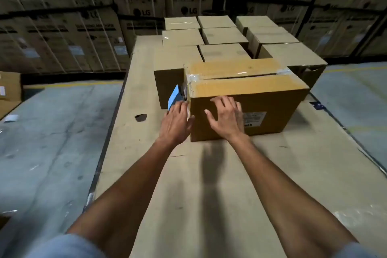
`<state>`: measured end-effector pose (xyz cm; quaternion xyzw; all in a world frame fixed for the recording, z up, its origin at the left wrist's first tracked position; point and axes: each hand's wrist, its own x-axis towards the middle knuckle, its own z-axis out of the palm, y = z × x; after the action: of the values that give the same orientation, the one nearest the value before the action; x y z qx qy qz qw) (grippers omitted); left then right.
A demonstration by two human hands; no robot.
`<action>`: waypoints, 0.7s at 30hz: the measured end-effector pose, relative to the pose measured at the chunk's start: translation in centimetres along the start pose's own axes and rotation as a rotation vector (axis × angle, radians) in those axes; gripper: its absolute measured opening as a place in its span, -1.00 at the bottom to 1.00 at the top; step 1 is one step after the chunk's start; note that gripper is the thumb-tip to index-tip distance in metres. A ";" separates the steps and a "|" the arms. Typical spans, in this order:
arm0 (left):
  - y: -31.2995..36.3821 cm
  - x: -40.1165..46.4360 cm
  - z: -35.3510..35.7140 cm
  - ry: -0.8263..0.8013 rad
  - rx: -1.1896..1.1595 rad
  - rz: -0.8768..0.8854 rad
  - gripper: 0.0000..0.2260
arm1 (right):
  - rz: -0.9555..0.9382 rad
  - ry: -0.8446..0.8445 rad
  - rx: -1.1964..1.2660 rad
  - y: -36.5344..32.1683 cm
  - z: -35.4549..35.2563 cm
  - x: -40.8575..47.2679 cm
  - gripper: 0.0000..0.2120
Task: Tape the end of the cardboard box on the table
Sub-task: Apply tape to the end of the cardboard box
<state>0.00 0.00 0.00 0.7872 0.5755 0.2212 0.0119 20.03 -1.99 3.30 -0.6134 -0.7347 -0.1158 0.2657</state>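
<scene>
A brown cardboard box (pixel 272 98) stands on the cardboard-covered table (pixel 209 195), its top flaps closed with clear tape along the seam and over the left end. My left hand (pixel 176 123) grips a blue tape dispenser (pixel 174 96) pressed against the box's left end. My right hand (pixel 227 117) lies flat with fingers spread on the box's near side, beside a white label (pixel 254 118).
Several closed cardboard boxes (pixel 222 35) are packed together on the table behind the box. Tall stacks of large printed cartons (pixel 83 27) line the back. Grey concrete floor (pixel 52 142) lies to the left and right. A small dark hole (pixel 140 117) marks the table cover.
</scene>
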 end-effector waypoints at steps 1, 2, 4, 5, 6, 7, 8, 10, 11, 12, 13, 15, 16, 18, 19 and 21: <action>-0.3 1.0 -0.2 0.016 -0.036 -0.022 -0.48 | -0.014 0.000 0.004 0.0 0.3 1.1 -0.56; -0.5 1.9 -0.4 0.015 -0.077 -0.064 -0.46 | 0.008 -0.017 0.007 -0.1 0.5 2.2 -0.54; -0.8 3.8 -0.6 -0.006 -0.097 -0.080 -0.40 | 0.008 -0.047 -0.020 -0.3 1.1 4.3 -0.48; -0.8 4.4 -0.5 -0.037 -0.113 -0.072 -0.39 | 0.013 -0.079 -0.038 -0.5 1.6 5.1 -0.44; -0.6 4.9 -0.4 -0.071 -0.137 -0.063 -0.38 | 0.019 -0.126 -0.041 -0.8 2.1 5.7 -0.39; -0.6 5.3 -0.1 -0.096 -0.163 -0.053 -0.38 | 0.024 -0.171 -0.042 -0.9 2.7 6.1 -0.36; -0.6 5.5 0.1 -0.105 -0.193 -0.044 -0.38 | 0.020 -0.217 -0.048 -0.9 3.3 6.3 -0.33; -0.7 5.5 0.5 -0.074 -0.273 -0.076 -0.38 | 0.015 -0.286 -0.062 -1.0 4.3 6.3 -0.31; -0.6 5.4 0.8 -0.058 -0.309 -0.100 -0.38 | 0.011 -0.296 -0.074 -1.0 4.7 6.2 -0.30; -0.5 5.2 1.0 -0.042 -0.343 -0.118 -0.38 | 0.003 -0.283 -0.088 -1.0 5.0 6.0 -0.29; -0.4 4.9 1.0 -0.036 -0.362 -0.130 -0.38 | 0.001 -0.264 -0.099 -1.0 5.2 5.9 -0.29; -0.4 4.6 0.9 -0.031 -0.374 -0.132 -0.39 | 0.004 -0.230 -0.113 -1.3 5.2 5.5 -0.28; -0.5 4.4 0.8 -0.018 -0.369 -0.126 -0.40 | 0.003 -0.204 -0.129 -1.4 5.0 5.3 -0.28; -0.7 4.0 0.5 -0.012 -0.363 -0.119 -0.41 | 0.037 -0.196 -0.158 -1.7 4.6 4.9 -0.28; -0.5 3.7 0.1 -0.008 -0.360 -0.102 -0.42 | 0.053 -0.195 -0.166 -1.9 4.3 4.6 -0.29; 0.3 2.9 -0.5 0.005 -0.365 -0.064 -0.48 | 0.063 -0.185 -0.175 -1.9 3.8 3.8 -0.31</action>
<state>0.79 2.41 1.51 0.7528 0.5505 0.3235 0.1599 16.84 2.70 2.46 -0.6652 -0.7233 -0.1141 0.1458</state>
